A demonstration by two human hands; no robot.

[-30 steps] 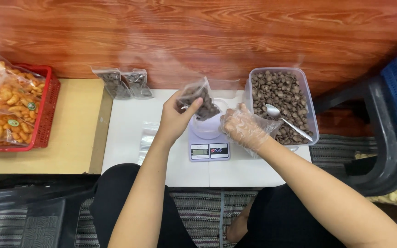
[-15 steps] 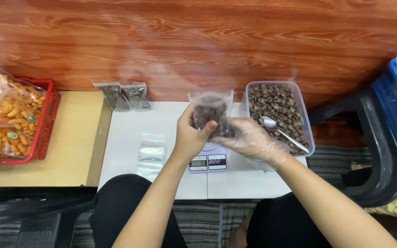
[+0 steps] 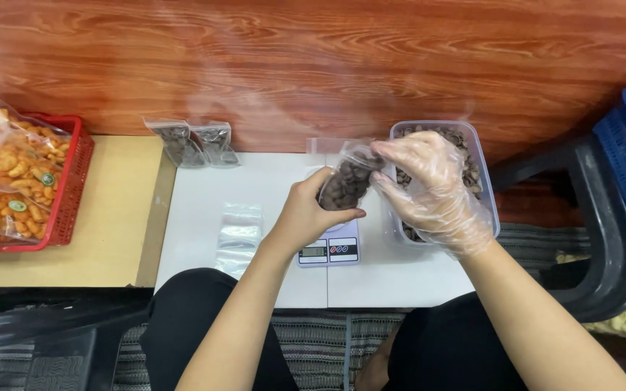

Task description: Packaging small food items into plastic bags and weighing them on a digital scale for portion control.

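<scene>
Here, a white table (image 3: 204, 188) is seen below, with a clear tub of brown pieces (image 3: 472, 156) at its right and a small scale (image 3: 329, 250) at the middle. Above the scale, a small clear bag of brown pieces (image 3: 345, 185) is gripped between both hands: its lower part is clasped by the bare left hand (image 3: 306, 213), its top is pinched by the gloved right hand (image 3: 429, 185).

scale (image 3: 329, 250) on table (image 3: 204, 188), tub (image 3: 483, 181) right, basket (image 3: 70, 181) far left
</scene>
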